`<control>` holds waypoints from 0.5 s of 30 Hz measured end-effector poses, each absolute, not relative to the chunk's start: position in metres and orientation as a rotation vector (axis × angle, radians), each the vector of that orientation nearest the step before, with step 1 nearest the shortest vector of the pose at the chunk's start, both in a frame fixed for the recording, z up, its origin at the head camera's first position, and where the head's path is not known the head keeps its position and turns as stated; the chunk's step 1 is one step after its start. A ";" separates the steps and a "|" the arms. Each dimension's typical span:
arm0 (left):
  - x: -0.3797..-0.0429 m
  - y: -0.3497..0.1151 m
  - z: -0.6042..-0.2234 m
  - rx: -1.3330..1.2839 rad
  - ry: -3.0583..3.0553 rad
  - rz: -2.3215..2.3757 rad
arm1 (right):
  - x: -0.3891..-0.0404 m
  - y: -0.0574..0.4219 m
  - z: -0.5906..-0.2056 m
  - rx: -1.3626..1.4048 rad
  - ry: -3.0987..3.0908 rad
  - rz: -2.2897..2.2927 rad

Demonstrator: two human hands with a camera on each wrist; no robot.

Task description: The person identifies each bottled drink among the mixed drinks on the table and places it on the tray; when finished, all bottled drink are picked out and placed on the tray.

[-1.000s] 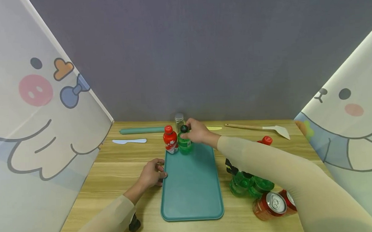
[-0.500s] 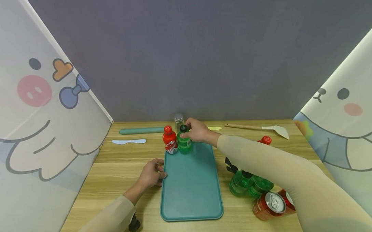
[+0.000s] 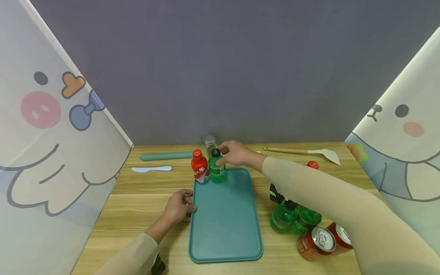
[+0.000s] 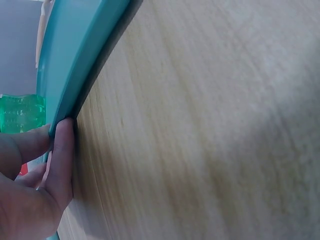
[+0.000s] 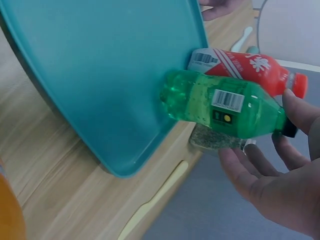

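A teal tray [image 3: 224,222] lies on the wooden table, and my left hand [image 3: 179,205] pinches its left rim. In the left wrist view, the fingers [image 4: 62,145] meet the rim's edge from both sides. A green bottle [image 3: 216,172] with a black cap stands upright at the tray's far left corner. Beside it stands a red bottle [image 3: 200,168]. My right hand [image 3: 236,154] is at the green bottle's neck, its fingers spread loosely about the cap. In the right wrist view, the thumb [image 5: 300,110] is close by the cap; whether it touches, I cannot tell.
Behind the tray stand a spice jar [image 3: 210,144], a green rod [image 3: 166,156], and a wooden-handled spatula [image 3: 327,154]. A pale knife [image 3: 152,169] lies left. On the right, partly behind my sleeve, are green bottles [image 3: 281,218], soda cans [image 3: 316,243] and a red cap [image 3: 313,164].
My right hand has shifted slightly right, its fingers loosening from the green bottle. The bottle stays at the tray's far corner. My left hand keeps its place on the rim.
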State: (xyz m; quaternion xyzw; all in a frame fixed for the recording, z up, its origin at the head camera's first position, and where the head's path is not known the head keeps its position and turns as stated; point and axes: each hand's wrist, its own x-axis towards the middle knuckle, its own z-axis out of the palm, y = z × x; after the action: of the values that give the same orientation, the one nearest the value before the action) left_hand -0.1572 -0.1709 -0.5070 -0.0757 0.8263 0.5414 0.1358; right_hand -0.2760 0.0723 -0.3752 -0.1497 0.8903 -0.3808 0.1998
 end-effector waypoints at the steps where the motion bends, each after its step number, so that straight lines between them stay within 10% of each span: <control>1: -0.157 -0.171 -0.507 -0.222 2.390 1.570 | -0.275 0.074 -0.373 -0.430 2.484 -1.063; 15: -0.157 -0.171 -0.507 -0.215 2.409 1.535 | -0.267 0.105 -0.331 -0.512 2.375 -1.203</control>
State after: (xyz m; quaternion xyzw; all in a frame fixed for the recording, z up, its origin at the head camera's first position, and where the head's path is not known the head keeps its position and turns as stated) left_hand -0.1566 -0.1705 -0.5071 -0.0744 0.8329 0.5307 0.1382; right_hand -0.2671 0.1047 -0.3306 -0.1844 0.8558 -0.4336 0.2135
